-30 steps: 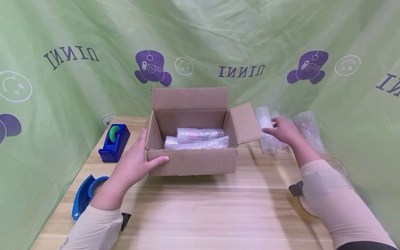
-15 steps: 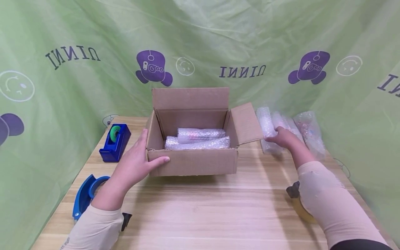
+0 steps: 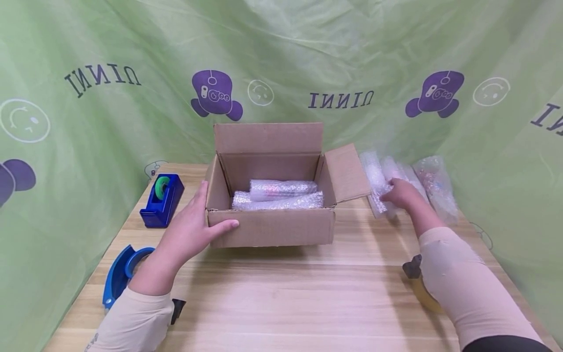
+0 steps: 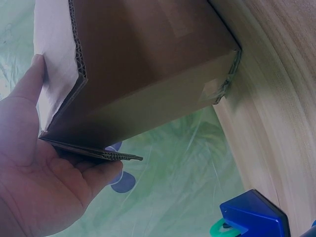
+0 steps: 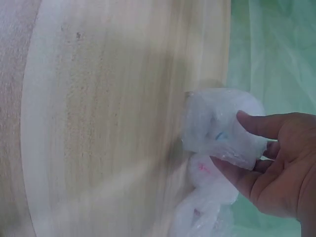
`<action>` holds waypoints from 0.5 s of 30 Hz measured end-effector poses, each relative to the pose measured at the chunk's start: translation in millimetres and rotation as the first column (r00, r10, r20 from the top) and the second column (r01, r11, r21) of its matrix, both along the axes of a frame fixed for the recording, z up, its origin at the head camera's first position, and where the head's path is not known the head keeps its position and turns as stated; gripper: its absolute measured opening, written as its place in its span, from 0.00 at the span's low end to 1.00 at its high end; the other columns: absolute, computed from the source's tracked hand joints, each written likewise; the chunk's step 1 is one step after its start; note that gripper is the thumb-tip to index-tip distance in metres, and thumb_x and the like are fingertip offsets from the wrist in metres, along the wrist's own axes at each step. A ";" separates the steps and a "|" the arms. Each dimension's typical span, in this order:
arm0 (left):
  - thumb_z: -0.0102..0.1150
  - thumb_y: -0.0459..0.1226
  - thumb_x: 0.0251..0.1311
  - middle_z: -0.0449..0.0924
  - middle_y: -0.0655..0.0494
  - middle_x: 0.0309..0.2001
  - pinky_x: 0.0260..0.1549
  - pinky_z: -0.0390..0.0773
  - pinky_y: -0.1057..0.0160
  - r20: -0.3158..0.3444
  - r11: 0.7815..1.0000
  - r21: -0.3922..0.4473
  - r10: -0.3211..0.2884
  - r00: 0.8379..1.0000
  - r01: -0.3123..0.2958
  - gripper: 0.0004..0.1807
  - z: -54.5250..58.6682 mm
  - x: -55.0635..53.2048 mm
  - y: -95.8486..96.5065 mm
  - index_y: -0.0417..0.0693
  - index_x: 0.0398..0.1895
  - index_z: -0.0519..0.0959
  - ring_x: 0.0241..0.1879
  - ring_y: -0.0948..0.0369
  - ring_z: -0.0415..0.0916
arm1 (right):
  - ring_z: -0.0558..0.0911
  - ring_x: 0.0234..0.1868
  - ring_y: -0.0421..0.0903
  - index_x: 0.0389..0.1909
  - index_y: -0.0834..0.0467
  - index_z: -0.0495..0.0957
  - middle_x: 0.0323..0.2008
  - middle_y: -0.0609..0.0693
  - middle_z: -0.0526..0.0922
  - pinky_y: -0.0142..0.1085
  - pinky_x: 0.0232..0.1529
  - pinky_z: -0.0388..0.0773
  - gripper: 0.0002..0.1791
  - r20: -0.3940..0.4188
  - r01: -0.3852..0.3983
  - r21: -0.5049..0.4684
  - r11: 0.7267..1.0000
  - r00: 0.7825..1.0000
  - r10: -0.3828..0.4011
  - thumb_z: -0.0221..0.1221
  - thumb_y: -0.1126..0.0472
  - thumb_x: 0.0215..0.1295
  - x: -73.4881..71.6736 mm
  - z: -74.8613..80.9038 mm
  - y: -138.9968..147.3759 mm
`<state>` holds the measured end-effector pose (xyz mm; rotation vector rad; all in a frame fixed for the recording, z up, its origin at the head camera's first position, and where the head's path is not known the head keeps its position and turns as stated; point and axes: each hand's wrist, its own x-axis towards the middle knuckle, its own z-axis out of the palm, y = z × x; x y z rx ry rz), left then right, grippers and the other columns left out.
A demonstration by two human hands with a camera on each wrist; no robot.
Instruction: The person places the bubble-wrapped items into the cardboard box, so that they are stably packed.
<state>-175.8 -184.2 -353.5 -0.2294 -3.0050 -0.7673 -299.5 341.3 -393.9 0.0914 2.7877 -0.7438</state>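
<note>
An open cardboard box [image 3: 270, 231] stands mid-table, holding bubble-wrapped rolls [image 3: 281, 189]. My left hand [image 3: 186, 227] grips its near left corner, thumb over the front flap and fingers along the left side. In the left wrist view, the hand [image 4: 54, 173] holds the flaps [image 4: 57, 64] where they meet. To the right of the box, my right hand [image 3: 402, 194] holds the near end of a bubble-wrapped roll [image 3: 374, 178]. The right wrist view has thumb and fingers of the right hand [image 5: 276, 158] on opposite sides of that bubble-wrapped roll [image 5: 222, 123].
More bubble-wrapped items [image 3: 435, 188] lie right of the held roll. A blue tape dispenser [image 3: 162, 200] with green tape stands left of the box. A blue tape cutter [image 3: 116, 278] lies near the left forearm. A tape roll [image 3: 424, 296] is partly under the right forearm.
My right hand has come down onto the bubble-wrapped roll and closed its fingers on it. The roll has shifted slightly toward me. My left hand stays on the box.
</note>
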 end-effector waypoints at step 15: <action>0.53 0.77 0.45 0.39 0.41 0.79 0.68 0.57 0.37 -0.001 1.000 0.005 0.002 1.000 -0.002 0.72 1.4 2.0 0.4 0.43 0.79 0.32 0.74 0.38 0.49 | 0.80 0.42 0.65 0.67 0.80 0.54 0.54 0.80 0.70 0.55 0.45 0.80 0.37 -0.084 -0.057 -0.071 0.996 0.995 0.050 0.58 0.66 0.62 9.9 13.2 13.8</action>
